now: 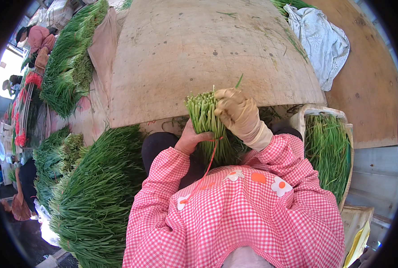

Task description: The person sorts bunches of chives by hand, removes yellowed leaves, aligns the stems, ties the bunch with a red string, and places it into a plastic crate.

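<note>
A thick bunch of green chives (202, 111) stands in front of me over my lap, its pale cut ends upward. My bare left hand (193, 137) is wrapped round its lower left side, the thumb across the front. A red tie (212, 157) runs from near that thumb down over my checked smock. At the bunch's upper right, my right hand (238, 112), in a tan glove, has its fingers curled against the stem ends. What those fingers pinch, if anything, is hidden. A single green blade (239, 81) sticks up just behind the glove.
A wooden board (199, 53) with scattered leaf scraps lies ahead. Large chive heaps (103, 192) fill my left side. On my right stands a white crate (301, 123) of chives. A pale cloth (319, 42) lies at far right. Other people (40, 40) work at far left.
</note>
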### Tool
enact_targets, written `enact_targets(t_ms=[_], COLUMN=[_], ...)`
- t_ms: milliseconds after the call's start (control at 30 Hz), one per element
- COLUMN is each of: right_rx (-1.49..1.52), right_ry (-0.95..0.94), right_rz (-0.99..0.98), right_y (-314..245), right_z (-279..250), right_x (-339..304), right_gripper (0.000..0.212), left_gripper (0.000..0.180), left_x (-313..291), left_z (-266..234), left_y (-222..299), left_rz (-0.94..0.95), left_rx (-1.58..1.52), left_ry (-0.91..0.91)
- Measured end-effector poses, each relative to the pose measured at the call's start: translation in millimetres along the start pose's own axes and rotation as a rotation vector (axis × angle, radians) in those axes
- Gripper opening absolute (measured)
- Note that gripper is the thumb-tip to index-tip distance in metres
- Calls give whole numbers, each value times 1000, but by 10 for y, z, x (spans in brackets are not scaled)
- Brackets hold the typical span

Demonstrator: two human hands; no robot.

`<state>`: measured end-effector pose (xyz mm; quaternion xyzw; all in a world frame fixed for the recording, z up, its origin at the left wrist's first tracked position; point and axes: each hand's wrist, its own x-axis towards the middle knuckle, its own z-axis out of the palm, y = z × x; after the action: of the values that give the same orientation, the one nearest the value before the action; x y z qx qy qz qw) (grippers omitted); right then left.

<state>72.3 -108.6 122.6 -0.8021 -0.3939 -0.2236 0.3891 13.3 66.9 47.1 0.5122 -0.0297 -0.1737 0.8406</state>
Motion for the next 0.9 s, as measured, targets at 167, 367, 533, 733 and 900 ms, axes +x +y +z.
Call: enact_targets(t_ms=[167,367,533,733,900], right_rx=[149,830,1127,1139,956], right_ry=[327,-300,-594,-385,-147], right_rz=[392,447,705,855,697], right_y=[708,269,100,166,253], right_z=[-274,130,347,180,4], right_x=[-53,-325,-554,-444,-288], right_gripper=[14,81,101,81,80], left_gripper=[75,75,85,75,73], left_x=[-69,-55,141,325,351], left_z=[-134,-290,-109,-118,-167], left_y=[-12,4,140,195,31], left_rz=[-42,64,242,142,135], left_rx=[-138,-526,-560,-363,-251], left_ry=[-75,-61,-120,180,191])
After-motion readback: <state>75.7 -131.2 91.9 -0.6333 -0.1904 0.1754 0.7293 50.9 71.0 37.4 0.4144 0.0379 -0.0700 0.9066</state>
